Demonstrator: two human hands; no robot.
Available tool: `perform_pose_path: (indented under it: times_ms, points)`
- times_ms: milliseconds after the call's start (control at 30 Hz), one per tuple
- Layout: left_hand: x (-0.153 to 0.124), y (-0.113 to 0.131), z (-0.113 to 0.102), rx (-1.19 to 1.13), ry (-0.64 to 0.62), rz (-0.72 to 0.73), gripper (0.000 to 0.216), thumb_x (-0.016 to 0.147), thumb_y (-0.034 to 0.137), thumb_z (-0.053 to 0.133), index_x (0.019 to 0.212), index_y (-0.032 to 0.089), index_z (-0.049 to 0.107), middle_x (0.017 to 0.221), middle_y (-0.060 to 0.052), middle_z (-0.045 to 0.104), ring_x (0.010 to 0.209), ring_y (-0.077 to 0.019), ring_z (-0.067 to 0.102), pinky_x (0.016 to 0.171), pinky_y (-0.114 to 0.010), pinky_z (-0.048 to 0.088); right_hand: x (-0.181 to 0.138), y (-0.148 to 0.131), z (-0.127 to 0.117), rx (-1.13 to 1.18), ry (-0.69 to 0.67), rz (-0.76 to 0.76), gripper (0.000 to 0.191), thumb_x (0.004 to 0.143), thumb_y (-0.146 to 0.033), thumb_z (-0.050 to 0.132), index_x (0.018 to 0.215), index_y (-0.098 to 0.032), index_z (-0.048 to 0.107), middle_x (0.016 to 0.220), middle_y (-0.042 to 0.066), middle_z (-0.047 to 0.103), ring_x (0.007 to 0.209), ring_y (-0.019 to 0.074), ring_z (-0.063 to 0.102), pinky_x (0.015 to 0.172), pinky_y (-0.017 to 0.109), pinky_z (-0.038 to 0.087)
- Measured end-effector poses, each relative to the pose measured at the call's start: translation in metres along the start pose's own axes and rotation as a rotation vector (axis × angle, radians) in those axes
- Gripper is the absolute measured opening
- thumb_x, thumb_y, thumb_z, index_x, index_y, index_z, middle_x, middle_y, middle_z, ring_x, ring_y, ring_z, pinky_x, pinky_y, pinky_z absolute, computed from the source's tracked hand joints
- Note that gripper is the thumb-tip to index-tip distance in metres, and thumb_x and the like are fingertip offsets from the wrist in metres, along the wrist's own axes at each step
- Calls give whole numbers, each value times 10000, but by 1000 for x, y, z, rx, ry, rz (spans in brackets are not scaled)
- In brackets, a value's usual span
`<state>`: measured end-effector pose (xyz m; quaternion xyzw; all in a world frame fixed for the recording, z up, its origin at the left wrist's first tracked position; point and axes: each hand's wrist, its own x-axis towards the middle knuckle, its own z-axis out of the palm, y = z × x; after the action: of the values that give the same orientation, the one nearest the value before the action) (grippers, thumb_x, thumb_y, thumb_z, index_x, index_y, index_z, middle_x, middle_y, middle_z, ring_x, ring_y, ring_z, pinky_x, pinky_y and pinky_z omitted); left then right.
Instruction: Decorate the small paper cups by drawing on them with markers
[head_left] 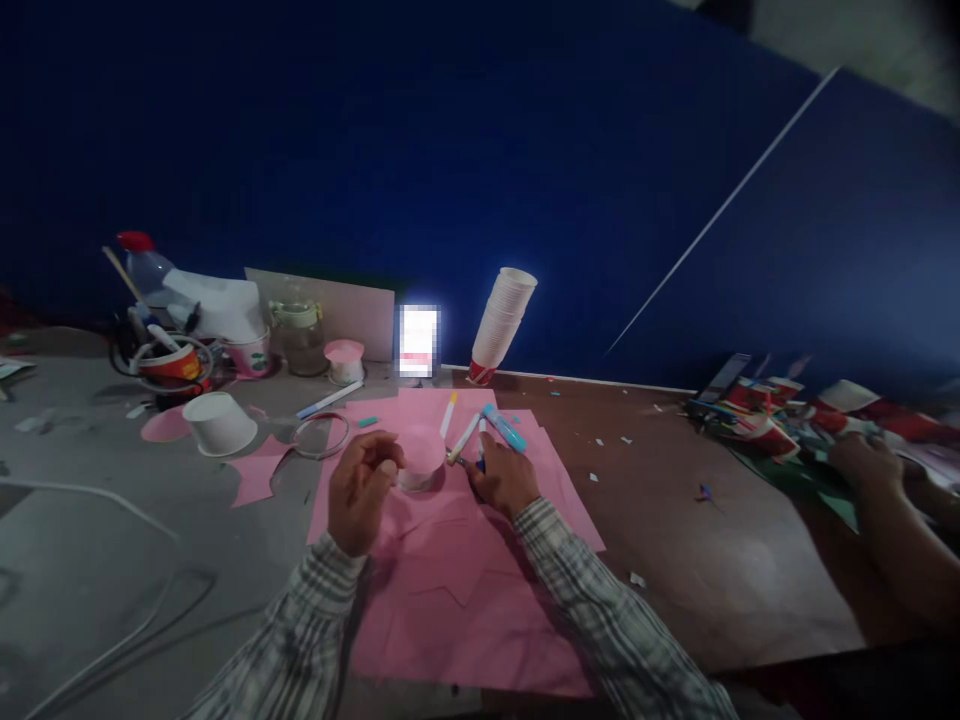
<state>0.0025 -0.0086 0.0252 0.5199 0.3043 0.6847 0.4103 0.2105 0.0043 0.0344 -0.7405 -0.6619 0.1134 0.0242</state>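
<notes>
Far left, on the grey table [90, 500]: overturned white paper cup [219, 423], then a tape ring [321, 435], both apart from the work.

Centre, on the pink paper sheet [465, 600]: pink-covered cup [423, 458], standing near the sheet's far edge.

Left hand [365, 492]: fingers curled together against the cup's left side. Keep this grip light to avoid denting the thin wall.

Right hand [505, 482], just right of the cup: fingers closed, apparently on a blue marker [504, 427], grip blurred in the dim light. Hold low near the tip and brace the wrist on the sheet.

Yellow-capped marker [448, 412] loose just beyond.

Far right: another person's hand [866, 462], well apart.
</notes>
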Motion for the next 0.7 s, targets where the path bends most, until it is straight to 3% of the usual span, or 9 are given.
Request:
perform_pose_path:
  times_ms: [100, 167, 267, 333, 433, 533, 600, 700]
  points:
    - [-11, 6, 9, 125, -110, 27, 158, 880, 265, 638, 1004, 179, 685, 764, -23, 681, 658, -148, 612, 580, -254, 483, -1, 6, 1, 45, 41, 23, 489, 945, -234, 514, 1425, -144, 520, 1169, 173, 764, 1037, 307, 736, 835, 364, 513]
    - [-18, 9, 15, 194, -193, 54, 125, 889, 243, 607, 962, 181, 687, 752, -22, 672, 667, -153, 612, 614, -268, 501, -4, 16, 3, 156, 168, 45, 462, 939, -200, 474, 1391, -151, 556, 1111, 151, 772, 976, 279, 736, 807, 344, 512]
    - [-24, 12, 25, 223, -315, 16, 122, 901, 247, 590, 930, 179, 688, 742, -21, 650, 653, -148, 582, 626, -272, 504, -16, 32, 5, 497, 416, 24, 390, 938, -235, 440, 1265, -133, 625, 866, 93, 743, 769, 228, 687, 714, 320, 512]
    - [-27, 12, 31, 189, -395, -56, 153, 917, 290, 596, 940, 174, 693, 781, -37, 658, 659, -151, 582, 637, -280, 515, -30, 34, 6, 790, 476, -78, 370, 962, -310, 439, 1228, -142, 635, 752, 37, 674, 648, 192, 612, 639, 304, 508]
    - [-27, 11, 35, 103, -401, -142, 301, 942, 426, 605, 1073, 175, 708, 932, -88, 687, 739, -180, 621, 700, -319, 547, -54, 22, 7, 1112, 333, -325, 329, 976, -367, 513, 1233, -199, 634, 787, 12, 649, 651, 161, 593, 622, 283, 517]
    - [-26, 9, 33, 18, -324, -245, 428, 934, 550, 612, 1147, 195, 721, 1044, -126, 712, 957, -252, 671, 893, -394, 563, -72, -1, 10, 1208, 207, -541, 308, 977, -372, 568, 1243, -230, 628, 863, 27, 649, 699, 160, 594, 632, 283, 519]
    - [-26, 8, 31, -64, -324, -351, 427, 911, 585, 638, 1062, 201, 747, 1063, -135, 732, 1057, -289, 673, 995, -442, 537, -76, -13, 12, 1219, 201, -587, 277, 991, -411, 559, 1174, -223, 647, 879, 39, 639, 730, 166, 589, 658, 293, 524]
    - [-26, 8, 28, -205, -355, -462, 391, 868, 584, 699, 929, 201, 749, 1069, -143, 743, 1027, -298, 688, 955, -457, 557, -75, -23, 15, 1251, 146, -577, 321, 997, -490, 548, 1125, -216, 657, 792, 14, 590, 651, 151, 530, 617, 287, 508]
